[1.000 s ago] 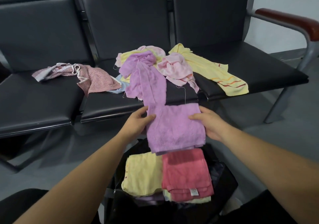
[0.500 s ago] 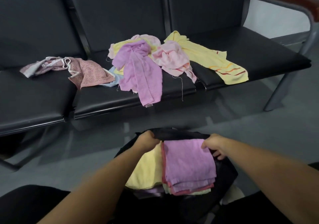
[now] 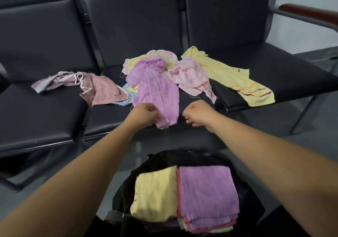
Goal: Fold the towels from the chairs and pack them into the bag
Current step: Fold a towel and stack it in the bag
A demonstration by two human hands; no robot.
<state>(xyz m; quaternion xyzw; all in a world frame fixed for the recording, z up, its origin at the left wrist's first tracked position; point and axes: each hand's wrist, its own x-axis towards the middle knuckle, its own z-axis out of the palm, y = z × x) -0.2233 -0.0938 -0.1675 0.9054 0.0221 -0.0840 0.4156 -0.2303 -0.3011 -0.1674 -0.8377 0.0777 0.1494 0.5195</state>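
Observation:
A black bag stands open on the floor below me. In it lie a folded purple towel on a red one, and a folded yellow towel to its left. On the middle chair seat lies a loose purple towel. My left hand pinches its near hanging end. My right hand hovers just right of that end with fingers curled, holding nothing. Behind lie a crumpled pink towel, a long yellow striped towel and a pink patterned towel.
A row of black padded chairs spans the view. A metal armrest with a brown pad stands at the far right. Grey floor lies between the chairs and the bag.
The folded purple towel went from my hands into the bag, on top of the red one. Both hands then left the bag and reached to the loose purple towel on the chair.

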